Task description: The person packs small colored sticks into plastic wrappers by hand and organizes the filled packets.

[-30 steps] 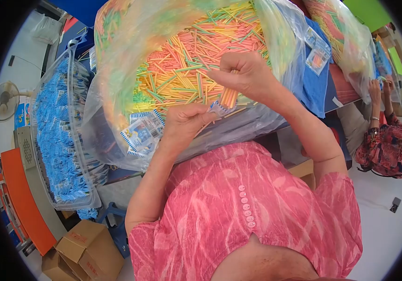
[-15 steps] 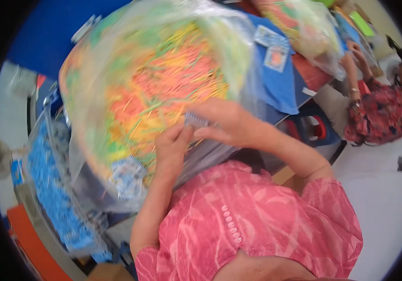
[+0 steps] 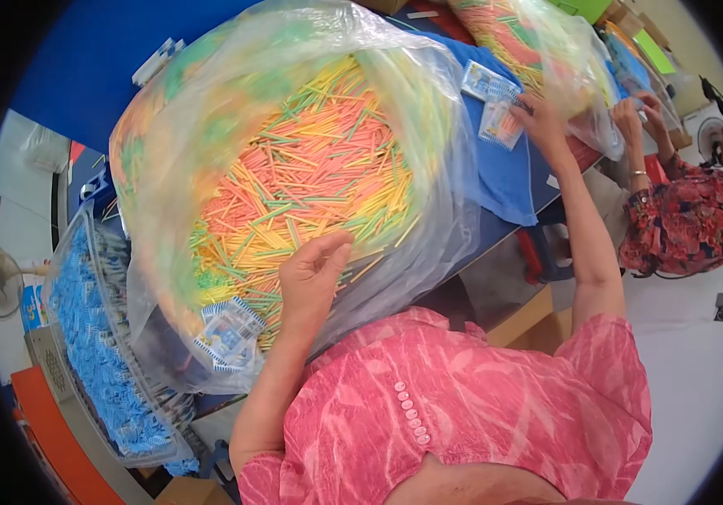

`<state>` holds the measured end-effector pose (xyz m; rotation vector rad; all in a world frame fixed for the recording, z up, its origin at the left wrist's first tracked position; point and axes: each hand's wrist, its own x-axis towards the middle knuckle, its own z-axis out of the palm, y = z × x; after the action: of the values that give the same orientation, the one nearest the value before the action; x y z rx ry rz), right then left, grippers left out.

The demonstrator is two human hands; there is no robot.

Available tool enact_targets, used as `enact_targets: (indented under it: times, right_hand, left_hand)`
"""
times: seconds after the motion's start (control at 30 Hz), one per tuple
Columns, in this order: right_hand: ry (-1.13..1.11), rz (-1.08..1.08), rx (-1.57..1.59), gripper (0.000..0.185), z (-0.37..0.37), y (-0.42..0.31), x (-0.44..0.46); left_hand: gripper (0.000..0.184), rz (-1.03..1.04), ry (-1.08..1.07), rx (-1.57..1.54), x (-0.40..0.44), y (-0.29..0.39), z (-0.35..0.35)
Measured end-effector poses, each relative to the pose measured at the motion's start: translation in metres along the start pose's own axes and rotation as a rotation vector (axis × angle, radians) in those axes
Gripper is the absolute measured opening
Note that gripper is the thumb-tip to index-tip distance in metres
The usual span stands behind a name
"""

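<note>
A big clear plastic bag stands wide open in front of me, full of thin pink, yellow, orange and green sticks. Over its near edge, my left hand has its fingers curled and thumb pressed in; whatever they hold, if anything, is hidden. My right hand reaches out to the right, its fingertips pinched at the edge of a small printed packet on a blue cloth. Another packet lies just behind it. More blue-and-white packets rest at the bag's lower left.
At left stands a clear bin filled with blue packets. A second bag of sticks sits at the far right. Beyond it, a co-worker in a patterned shirt handles something small. A cardboard box is below the table edge.
My right hand has left my left hand and the small packet they held together, moving right to the packets on the cloth. My left hand stays over the bag's near side.
</note>
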<state>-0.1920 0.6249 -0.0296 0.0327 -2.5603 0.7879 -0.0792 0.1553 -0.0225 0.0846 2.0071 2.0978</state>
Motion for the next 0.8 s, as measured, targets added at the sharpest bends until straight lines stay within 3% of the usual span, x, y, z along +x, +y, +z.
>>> enact_targets:
  times: [0.07, 0.13, 0.2, 0.27, 0.37, 0.57, 0.7, 0.8]
  right_hand:
    - [0.325, -0.396, -0.415, 0.014, 0.000, -0.054, 0.007]
    - [0.279, -0.428, -0.219, 0.014, 0.008, -0.115, 0.010]
    - [-0.097, -0.452, 0.090, 0.012, 0.039, -0.163, -0.002]
    - [-0.359, -0.516, 0.077, 0.012, 0.073, -0.201, -0.006]
    - [-0.506, -0.508, -0.134, 0.015, 0.119, -0.212, 0.009]
    - [-0.615, -0.586, -0.255, 0.019, 0.141, -0.230, 0.038]
    - [-0.559, -0.584, -0.174, 0.021, 0.162, -0.235, 0.055]
    - [-0.602, -0.560, -0.324, 0.021, 0.175, -0.244, 0.065]
  left_hand:
    - [0.019, -0.010, 0.004, -0.004, 0.000, -0.001, -0.003]
    - [0.019, -0.019, 0.005, 0.060, 0.001, -0.003, -0.004]
    - [0.019, -0.004, -0.009, 0.057, 0.002, -0.005, -0.002]
    - [0.019, 0.026, -0.017, 0.054, 0.003, -0.002, -0.001]
    - [0.017, 0.042, -0.035, 0.080, 0.001, 0.004, 0.001]
    - [0.016, 0.030, -0.001, 0.094, -0.003, 0.007, -0.011]
    - [0.016, 0.064, 0.005, 0.090, 0.001, 0.007, -0.018]
    - [0.016, 0.086, 0.010, 0.109, 0.002, 0.011, -0.020]
